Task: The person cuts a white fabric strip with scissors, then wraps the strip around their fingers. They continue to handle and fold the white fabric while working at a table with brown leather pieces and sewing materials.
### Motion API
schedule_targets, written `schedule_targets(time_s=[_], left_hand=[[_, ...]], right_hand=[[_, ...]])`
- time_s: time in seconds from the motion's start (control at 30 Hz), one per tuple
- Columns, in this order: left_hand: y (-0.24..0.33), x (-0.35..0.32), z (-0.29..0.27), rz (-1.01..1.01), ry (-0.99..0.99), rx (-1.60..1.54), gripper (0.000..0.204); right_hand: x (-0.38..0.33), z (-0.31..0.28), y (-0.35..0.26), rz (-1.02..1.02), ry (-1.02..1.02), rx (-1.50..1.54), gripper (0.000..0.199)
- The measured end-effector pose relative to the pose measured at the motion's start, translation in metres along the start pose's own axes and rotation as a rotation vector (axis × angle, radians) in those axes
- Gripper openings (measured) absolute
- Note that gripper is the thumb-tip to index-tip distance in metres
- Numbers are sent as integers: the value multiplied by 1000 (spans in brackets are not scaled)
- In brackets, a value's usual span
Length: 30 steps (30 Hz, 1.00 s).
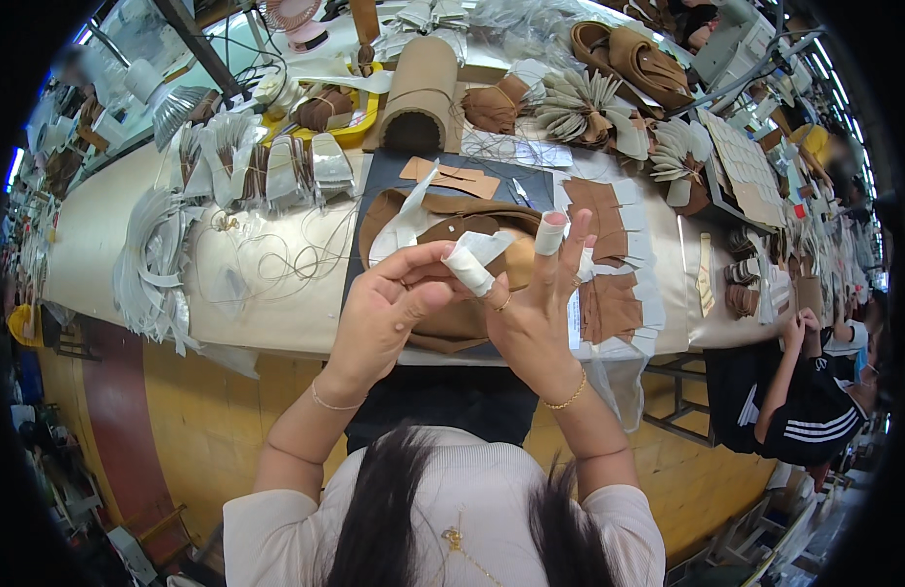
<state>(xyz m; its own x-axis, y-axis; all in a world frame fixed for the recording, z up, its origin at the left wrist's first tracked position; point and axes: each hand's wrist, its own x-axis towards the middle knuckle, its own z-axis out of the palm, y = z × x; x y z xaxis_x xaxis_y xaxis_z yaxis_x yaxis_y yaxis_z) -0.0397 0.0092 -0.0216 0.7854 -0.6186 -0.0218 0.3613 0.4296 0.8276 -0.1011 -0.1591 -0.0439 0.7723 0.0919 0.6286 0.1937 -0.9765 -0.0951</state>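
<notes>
My left hand pinches the edge of a white tape wrap that sits round a finger of my right hand. A loose white flap stands up beside that wrap. My right hand is raised with its fingers apart, and another white wrap covers a second fingertip. More white shows at a further finger. Behind both hands, curved brown leather pieces lie on a dark mat, partly hidden by the hands. A white pointed strip rests on the leather.
Flat tan pieces and a small knife-like tool lie on the mat. Brown panels are at its right. A brown half-tube stands behind. White strips hang over the left edge. A person works at the right.
</notes>
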Motion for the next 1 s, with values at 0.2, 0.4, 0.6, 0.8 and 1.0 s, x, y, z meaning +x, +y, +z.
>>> schedule_targets(time_s=[0.2,0.4,0.6,0.8,1.0], left_hand=[[6,1,-5,-189,-59,49,31],[12,-9,8,179,-297,331,17],[22,-27,8,363,-495,393,20],[11,-24,15,296,-836,-180,38],[22,-15,6,302,-718,14,67]], right_hand=[[-5,3,-9,70,-96,370,60],[0,-23,-23,125,-494,1055,50],[-8,-43,-27,54,-1078,1600,19],[-22,-10,-51,-23,-1755,2697,22],[-13,-14,-48,-241,-1398,2346,28]])
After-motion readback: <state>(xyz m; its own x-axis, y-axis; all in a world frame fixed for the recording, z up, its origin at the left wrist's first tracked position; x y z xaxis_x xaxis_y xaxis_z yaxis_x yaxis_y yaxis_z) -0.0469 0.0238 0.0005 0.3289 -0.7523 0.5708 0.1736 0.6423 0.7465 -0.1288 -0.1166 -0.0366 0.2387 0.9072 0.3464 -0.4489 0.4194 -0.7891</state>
